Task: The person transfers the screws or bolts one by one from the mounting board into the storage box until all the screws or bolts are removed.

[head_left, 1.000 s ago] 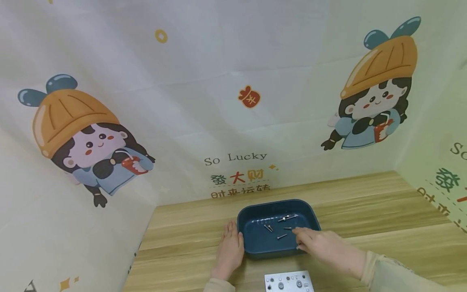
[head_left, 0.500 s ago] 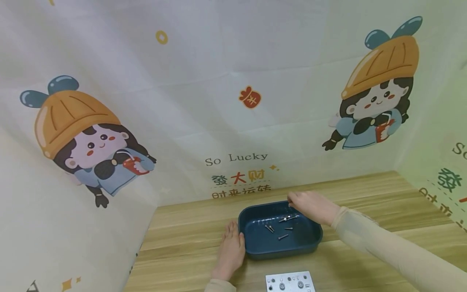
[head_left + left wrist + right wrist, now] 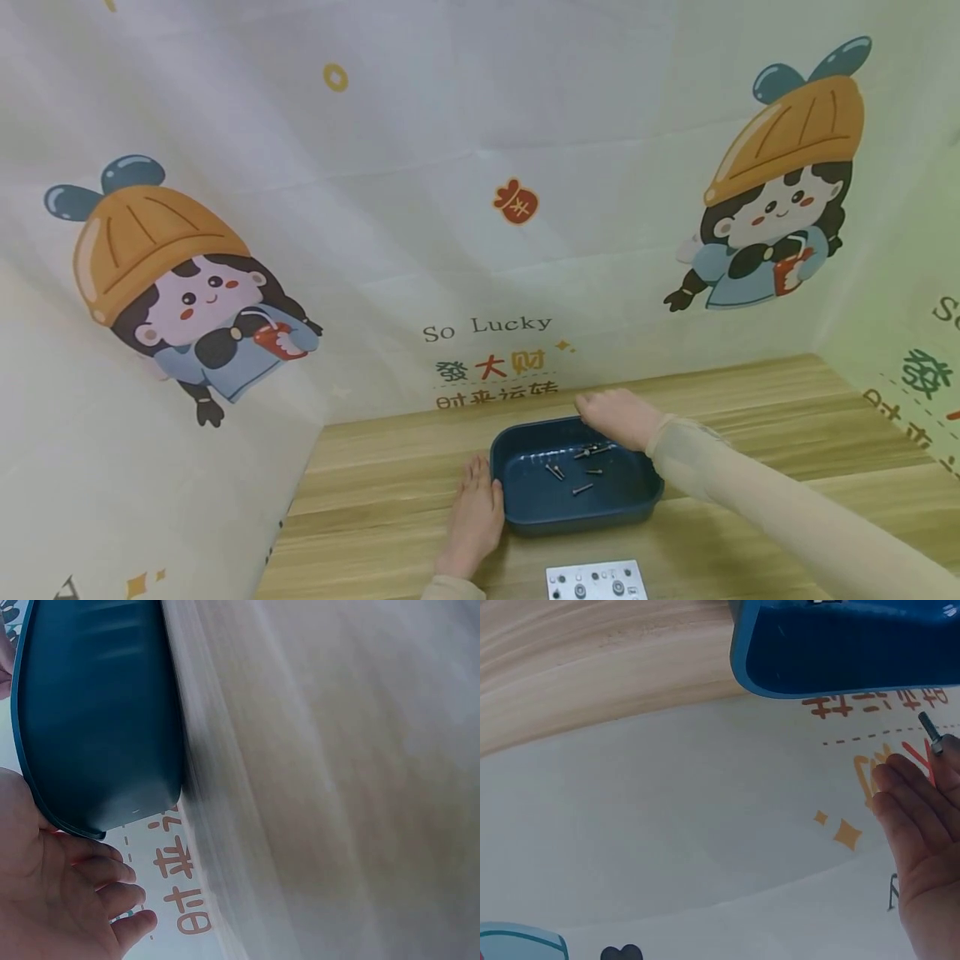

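Note:
A dark blue tray point(image 3: 577, 525) stands on the wooden table with several small metal screws point(image 3: 582, 488) lying loose on its floor. My left hand point(image 3: 474, 517) rests against the tray's left end, fingers stretched forward; in the left wrist view the palm of the left hand point(image 3: 52, 892) meets the tray's rim. Above the far rim, toward the right, is my right hand point(image 3: 618, 417). The right wrist view shows this right hand point(image 3: 930, 840) pinching a small screw point(image 3: 930, 731) at the fingertips, its threaded end sticking out. The head view hides that screw.
In front of the tray lies a silver metal plate point(image 3: 596, 581) with several holes and round fittings, cut off by the frame's bottom edge. A printed cloth point(image 3: 390, 208) walls in the back and sides of the table point(image 3: 750, 417).
My right hand has risen from inside the tray to above its far rim, then shifted slightly left. The left hand stays at the tray's left end.

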A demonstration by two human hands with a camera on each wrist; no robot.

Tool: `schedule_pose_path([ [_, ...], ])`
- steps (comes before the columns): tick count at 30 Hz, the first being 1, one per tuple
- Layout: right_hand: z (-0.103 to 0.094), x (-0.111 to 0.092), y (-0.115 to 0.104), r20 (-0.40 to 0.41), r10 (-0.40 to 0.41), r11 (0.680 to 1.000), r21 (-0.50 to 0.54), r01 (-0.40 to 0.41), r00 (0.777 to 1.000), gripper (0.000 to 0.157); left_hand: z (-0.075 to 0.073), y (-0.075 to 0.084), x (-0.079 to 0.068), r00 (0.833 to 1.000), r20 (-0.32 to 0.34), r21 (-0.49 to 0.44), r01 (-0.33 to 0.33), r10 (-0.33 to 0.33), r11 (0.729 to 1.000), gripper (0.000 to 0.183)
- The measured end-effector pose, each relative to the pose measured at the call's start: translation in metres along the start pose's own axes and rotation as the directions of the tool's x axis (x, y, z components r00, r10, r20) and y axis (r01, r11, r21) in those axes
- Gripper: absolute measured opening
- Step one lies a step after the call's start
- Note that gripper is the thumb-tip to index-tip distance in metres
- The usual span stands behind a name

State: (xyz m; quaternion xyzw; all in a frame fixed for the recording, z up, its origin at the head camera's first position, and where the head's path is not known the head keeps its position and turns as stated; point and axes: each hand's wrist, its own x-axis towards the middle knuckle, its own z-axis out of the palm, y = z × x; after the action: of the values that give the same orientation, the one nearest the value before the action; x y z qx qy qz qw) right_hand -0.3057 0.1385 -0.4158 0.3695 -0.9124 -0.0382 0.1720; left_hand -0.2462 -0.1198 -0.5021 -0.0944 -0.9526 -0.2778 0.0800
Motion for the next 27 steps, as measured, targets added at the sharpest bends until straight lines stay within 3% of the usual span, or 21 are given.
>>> schedule_pose_path([
  [6, 0.010, 0.007, -0.003, 0.125, -0.043, 0.999, 0.007, 0.042, 0.991, 0.007, 0.000, 0.000, -0.001, 1.000, 0.007, -0.004, 0.002, -0.002, 1.000, 0.049],
  [16, 0.021, 0.009, -0.008, 0.223, 0.008, 0.996, 0.088, -0.029, 0.975, 0.011, 0.001, -0.001, 0.001, 1.000, 0.001, -0.012, 0.005, -0.005, 1.000, 0.049],
  [27, 0.021, 0.002, -0.007, 0.177, -0.019, 0.986, 0.167, -0.011, 0.984, 0.011, 0.001, -0.001, 0.001, 1.000, -0.002, -0.018, 0.010, -0.010, 1.000, 0.048],
])
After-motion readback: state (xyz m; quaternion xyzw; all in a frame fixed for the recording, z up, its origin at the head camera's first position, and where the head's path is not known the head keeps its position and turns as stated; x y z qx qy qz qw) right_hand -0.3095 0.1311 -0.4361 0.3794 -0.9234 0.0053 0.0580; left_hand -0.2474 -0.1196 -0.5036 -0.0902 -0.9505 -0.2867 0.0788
